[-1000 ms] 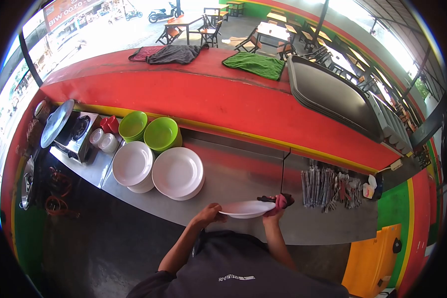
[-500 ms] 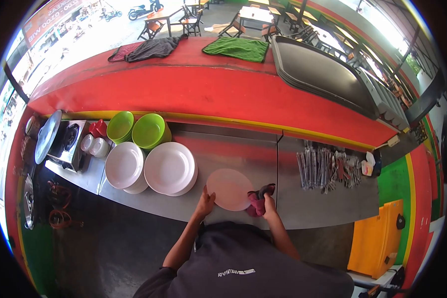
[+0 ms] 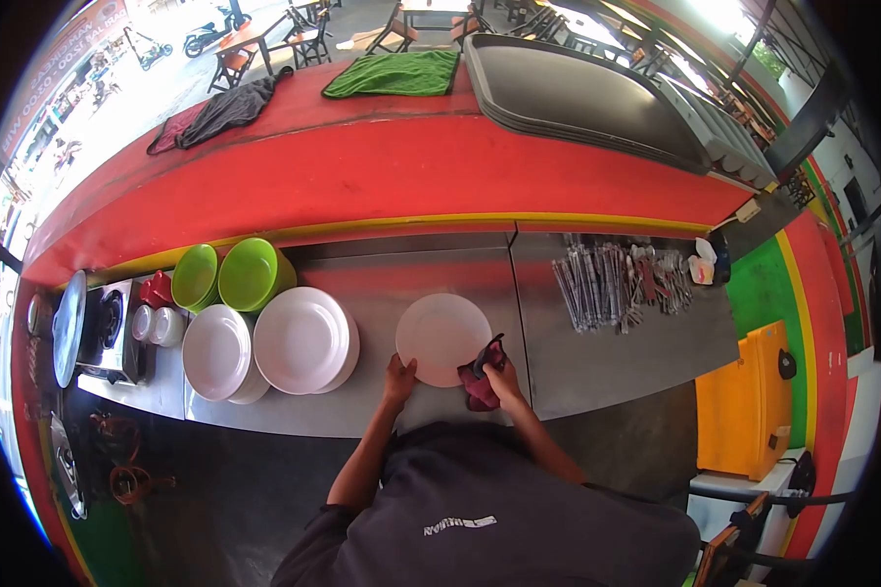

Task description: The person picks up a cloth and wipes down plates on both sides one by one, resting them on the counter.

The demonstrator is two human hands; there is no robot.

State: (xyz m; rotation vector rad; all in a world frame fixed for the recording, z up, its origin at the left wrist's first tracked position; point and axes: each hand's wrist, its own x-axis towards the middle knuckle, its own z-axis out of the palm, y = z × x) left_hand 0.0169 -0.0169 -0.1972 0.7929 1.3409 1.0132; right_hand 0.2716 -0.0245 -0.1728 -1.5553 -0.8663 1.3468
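Observation:
A pale round plate [image 3: 444, 338] is held over the steel counter [image 3: 382, 284], its broad face towards the camera. My left hand [image 3: 399, 380] grips its lower left edge with the fingers closed. On the lower right edge, my right hand [image 3: 502, 380] is closed on a dark red and black cloth [image 3: 481, 377], which lies against the plate. Left of the held plate stand two stacks of white plates, a nearer-to-hand one [image 3: 305, 339] and a farther one [image 3: 217, 352]. Behind them are green bowls [image 3: 255, 274] in two stacks.
Wrapped cutlery [image 3: 617, 284] lies on the counter's right part. White cups [image 3: 166, 327], red cups [image 3: 155, 290] and a stove [image 3: 111, 328] stand at the left. Black trays [image 3: 587, 103], a green cloth [image 3: 392, 74] and a grey cloth [image 3: 227, 111] rest on the red ledge [image 3: 362, 166].
The plate has gone from edge-on to face-up towards the camera, moving away from the body with both hands. The cloth has shifted along its right edge. The view has swung to the right.

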